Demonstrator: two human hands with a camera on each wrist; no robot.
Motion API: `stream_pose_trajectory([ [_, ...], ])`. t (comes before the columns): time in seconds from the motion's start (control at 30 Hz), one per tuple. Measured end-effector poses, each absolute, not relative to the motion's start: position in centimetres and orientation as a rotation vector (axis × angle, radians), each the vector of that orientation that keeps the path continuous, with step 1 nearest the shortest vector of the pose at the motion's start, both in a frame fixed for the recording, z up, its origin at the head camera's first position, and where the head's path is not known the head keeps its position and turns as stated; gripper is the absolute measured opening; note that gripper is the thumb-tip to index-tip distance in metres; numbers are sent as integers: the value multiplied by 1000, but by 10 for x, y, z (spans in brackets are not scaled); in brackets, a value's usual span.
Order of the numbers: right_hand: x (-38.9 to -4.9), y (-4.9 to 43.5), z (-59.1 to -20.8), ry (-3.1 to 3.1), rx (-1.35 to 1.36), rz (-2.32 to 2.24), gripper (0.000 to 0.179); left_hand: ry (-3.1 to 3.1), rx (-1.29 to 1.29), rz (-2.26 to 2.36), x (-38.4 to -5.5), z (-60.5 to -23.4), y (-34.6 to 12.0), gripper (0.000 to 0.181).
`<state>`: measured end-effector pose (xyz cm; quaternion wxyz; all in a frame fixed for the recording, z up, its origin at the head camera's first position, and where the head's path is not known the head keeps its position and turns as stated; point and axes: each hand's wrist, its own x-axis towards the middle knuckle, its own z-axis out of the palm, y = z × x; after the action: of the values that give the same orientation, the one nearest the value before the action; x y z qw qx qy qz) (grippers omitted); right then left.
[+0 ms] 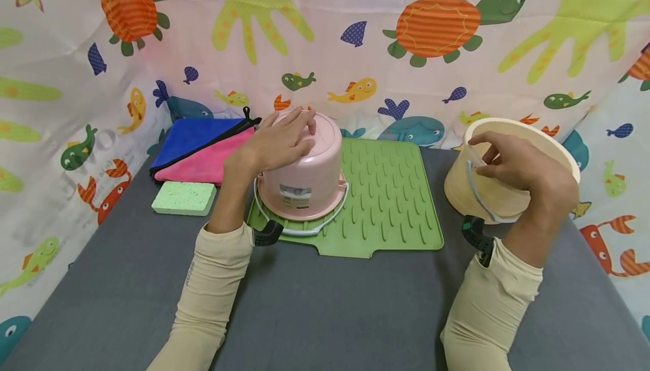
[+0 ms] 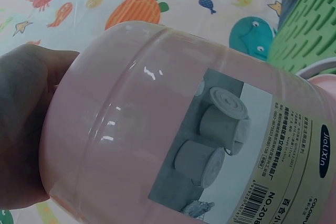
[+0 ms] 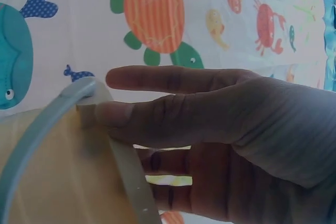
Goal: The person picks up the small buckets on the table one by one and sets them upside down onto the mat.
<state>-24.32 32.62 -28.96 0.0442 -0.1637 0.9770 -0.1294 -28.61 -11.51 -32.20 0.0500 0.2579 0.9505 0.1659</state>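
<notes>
A pink bucket (image 1: 303, 182) stands upside down on the green ridged mat (image 1: 388, 190), its grey handle (image 1: 302, 232) lying round the rim. My left hand (image 1: 276, 142) rests on its upturned base, fingers extended across it. In the left wrist view, the printed label (image 2: 220, 150) shows on the bucket's side, and part of the hand (image 2: 26, 124) is at the base. To the right, an upright cream bucket (image 1: 482, 190) has my right hand (image 1: 523, 159) at its rim. The right wrist view shows the thumb (image 3: 115, 114) against the rim by the handle joint, other fingers behind the wall.
At the back left lies a folded blue and pink cloth (image 1: 200, 148) with black edging. A light green sponge (image 1: 184, 198) sits in front of it. The grey tabletop (image 1: 330, 309) meets a patterned curtain (image 1: 325, 32) at the back.
</notes>
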Motion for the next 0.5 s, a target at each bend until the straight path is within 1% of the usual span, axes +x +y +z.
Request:
stream_pose_trajectory([
  [0.1, -240, 324, -288, 2969, -495, -408, 54, 2896, 779, 513, -286, -322, -115, 35],
  [0.27, -236, 323, -285, 2995, -561, -435, 51, 2906, 791, 486, -287, -323, -116, 36],
  [0.33, -234, 324, -283, 3006, -525, -440, 50, 2907, 795, 477, -287, -324, -116, 36],
  [0.5, -228, 334, -279, 2945, -339, -345, 53, 2911, 811, 498, -287, -324, -115, 36],
])
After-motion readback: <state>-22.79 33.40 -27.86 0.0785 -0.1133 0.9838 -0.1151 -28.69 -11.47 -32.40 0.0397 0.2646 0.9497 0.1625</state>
